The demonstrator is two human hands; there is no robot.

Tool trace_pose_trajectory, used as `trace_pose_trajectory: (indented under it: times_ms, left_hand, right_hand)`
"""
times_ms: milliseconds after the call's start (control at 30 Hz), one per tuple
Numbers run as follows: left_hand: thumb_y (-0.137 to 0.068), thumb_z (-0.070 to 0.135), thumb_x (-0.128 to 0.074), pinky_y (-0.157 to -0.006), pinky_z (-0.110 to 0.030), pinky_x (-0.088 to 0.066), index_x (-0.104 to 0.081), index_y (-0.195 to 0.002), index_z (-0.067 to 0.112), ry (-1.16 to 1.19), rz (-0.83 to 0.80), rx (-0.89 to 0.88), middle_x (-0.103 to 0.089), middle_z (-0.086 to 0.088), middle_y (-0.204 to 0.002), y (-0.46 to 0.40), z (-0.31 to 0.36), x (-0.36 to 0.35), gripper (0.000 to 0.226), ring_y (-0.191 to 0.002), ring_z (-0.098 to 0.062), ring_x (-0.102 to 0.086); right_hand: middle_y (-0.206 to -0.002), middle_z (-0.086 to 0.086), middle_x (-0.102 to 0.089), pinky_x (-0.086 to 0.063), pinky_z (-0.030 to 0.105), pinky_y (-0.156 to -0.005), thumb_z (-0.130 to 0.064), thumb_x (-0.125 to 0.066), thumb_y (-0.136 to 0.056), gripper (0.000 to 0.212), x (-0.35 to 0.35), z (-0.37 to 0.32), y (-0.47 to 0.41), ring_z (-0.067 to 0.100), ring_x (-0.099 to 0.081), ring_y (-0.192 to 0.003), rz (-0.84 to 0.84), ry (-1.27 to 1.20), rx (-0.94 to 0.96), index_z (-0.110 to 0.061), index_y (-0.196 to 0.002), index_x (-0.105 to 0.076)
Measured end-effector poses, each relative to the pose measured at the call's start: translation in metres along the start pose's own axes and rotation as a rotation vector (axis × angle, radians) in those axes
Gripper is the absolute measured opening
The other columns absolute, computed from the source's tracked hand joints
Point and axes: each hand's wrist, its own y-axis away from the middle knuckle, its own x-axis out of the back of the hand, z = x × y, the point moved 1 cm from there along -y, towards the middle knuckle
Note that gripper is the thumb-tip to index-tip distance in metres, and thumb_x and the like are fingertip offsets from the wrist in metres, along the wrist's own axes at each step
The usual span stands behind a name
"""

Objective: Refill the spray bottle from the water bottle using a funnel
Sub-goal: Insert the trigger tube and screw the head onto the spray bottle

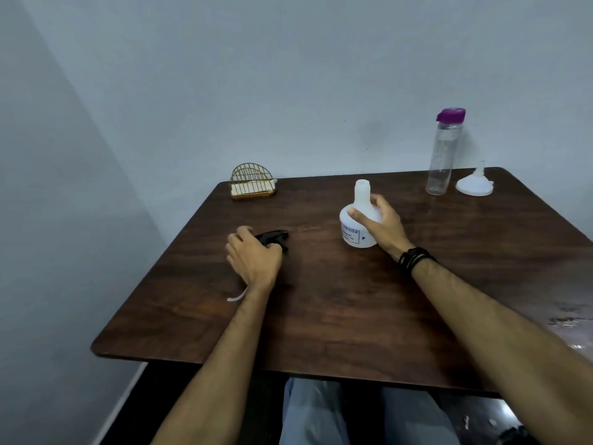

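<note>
Gripping the white spray bottle (357, 224) at its shoulder with the right hand (380, 224), fingers wrapped around the body, holding it upright near the middle of the dark wooden table (337, 303). Closing the left hand (253, 258) over the black trigger sprayer head (272, 238), lying on the table well apart from the bottle, with its pale dip tube (236, 296) trailing out beneath the wrist.

Progress, judged from the layout: unscrewing of the sprayer head already done, neck standing open and uncapped. Remaining: fetching the funnel, seating it in the neck, opening the water bottle, pouring, then refitting the head.

Standing at the far right edge, untouched: clear water bottle (442, 155) with purple lid (451, 114) closed. Resting just beside it, wide mouth down and spout up: white funnel (475, 184).

Appearing translucent white, squat and round-bodied with a narrow neck and a printed label facing the camera: the spray bottle. Fill level not discernible.
</note>
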Motion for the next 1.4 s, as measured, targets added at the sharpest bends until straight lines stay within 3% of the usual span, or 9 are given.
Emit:
trace_pose_trajectory:
  times_ms: [200,367,467,633,767,900,967,1100,1400]
  left_hand:
    - [-0.086,0.044,-0.069,-0.105,-0.044,-0.039,-0.061,-0.123,0.019,-0.094,-0.123,0.000,-0.059,-0.008,-0.127,-0.017,-0.016,-0.012,0.046,-0.123,-0.028,-0.052]
    - [-0.090,0.039,-0.068,-0.097,-0.041,-0.051,-0.065,-0.122,0.017,0.006,-0.138,0.004,-0.067,-0.006,-0.122,-0.023,0.001,-0.019,0.039,-0.115,-0.025,-0.061]
    - [-0.092,0.033,-0.069,-0.092,-0.033,-0.050,-0.067,-0.123,0.016,0.299,-0.128,0.065,-0.069,-0.004,-0.119,-0.026,0.033,-0.014,0.035,-0.113,-0.021,-0.062]
    - [-0.093,0.013,-0.069,-0.079,-0.027,-0.055,-0.071,-0.098,0.009,1.024,-0.252,0.173,-0.071,-0.002,-0.081,-0.044,0.110,-0.005,0.008,-0.075,-0.016,-0.066]
    - [-0.096,0.000,-0.061,-0.077,-0.023,-0.058,-0.063,-0.110,0.003,1.374,-0.439,0.121,-0.070,-0.010,-0.091,-0.048,0.172,0.011,0.015,-0.078,-0.017,-0.070]
    - [-0.097,0.001,-0.059,-0.084,-0.025,-0.059,-0.059,-0.115,-0.002,1.644,-0.567,0.060,-0.068,-0.013,-0.094,-0.044,0.209,0.015,0.019,-0.090,-0.022,-0.069]
    - [-0.098,0.007,-0.058,-0.086,-0.026,-0.058,-0.058,-0.119,-0.004,1.725,-0.592,0.046,-0.069,-0.015,-0.098,-0.045,0.221,0.015,0.023,-0.094,-0.022,-0.069]
    - [-0.101,0.010,-0.053,-0.082,-0.025,-0.058,-0.060,-0.109,-0.002,1.799,-0.591,0.027,-0.069,-0.016,-0.099,-0.049,0.238,0.017,0.015,-0.092,-0.020,-0.072]
    - [-0.100,0.010,-0.056,-0.087,-0.026,-0.058,-0.060,-0.111,-0.002,1.779,-0.570,-0.042,-0.069,-0.015,-0.098,-0.057,0.243,0.023,0.016,-0.096,-0.022,-0.070]
  right_hand:
    - [-0.118,-0.003,-0.066,-0.050,0.026,-0.082,-0.055,-0.079,-0.077,0.057,-0.004,0.004,0.001,0.015,-0.064,-0.106,0.078,0.057,0.018,-0.022,-0.120,-0.062]
    - [-0.117,-0.003,-0.066,-0.048,0.025,-0.082,-0.052,-0.080,-0.079,0.056,-0.001,0.002,0.005,0.014,-0.062,-0.105,0.089,0.079,0.043,-0.021,-0.122,-0.062]
    - [-0.118,-0.002,-0.064,-0.048,0.025,-0.083,-0.050,-0.080,-0.079,0.057,-0.001,0.002,0.005,0.015,-0.061,-0.106,0.080,0.095,0.047,-0.020,-0.124,-0.061]
    - [-0.119,-0.002,-0.062,-0.048,0.024,-0.085,-0.050,-0.080,-0.079,0.060,0.001,0.001,0.007,0.016,-0.060,-0.109,0.066,0.101,0.053,-0.019,-0.127,-0.060]
    - [-0.121,-0.006,-0.057,-0.047,0.024,-0.088,-0.056,-0.076,-0.078,0.064,0.001,-0.004,0.011,0.014,-0.057,-0.112,0.061,0.109,0.085,-0.020,-0.129,-0.060]
    - [-0.133,-0.011,-0.056,-0.034,0.031,-0.104,-0.069,-0.050,-0.080,0.065,0.004,-0.014,0.015,0.005,-0.042,-0.123,0.312,0.047,0.177,-0.027,-0.129,-0.062]
    - [-0.128,-0.019,-0.060,-0.030,0.030,-0.103,-0.066,-0.047,-0.084,0.056,0.008,-0.030,0.013,0.002,-0.041,-0.121,0.394,0.045,0.252,-0.032,-0.124,-0.066]
    - [-0.100,-0.029,-0.067,-0.047,0.027,-0.094,-0.051,-0.066,-0.089,0.031,0.016,-0.060,0.001,-0.008,-0.052,-0.110,0.309,-0.066,0.278,-0.033,-0.113,-0.074]
    - [-0.094,-0.012,-0.076,-0.053,0.009,-0.079,-0.019,-0.069,-0.094,0.013,0.026,-0.075,-0.017,-0.006,-0.069,-0.091,0.242,-0.221,0.215,-0.016,-0.104,-0.078]
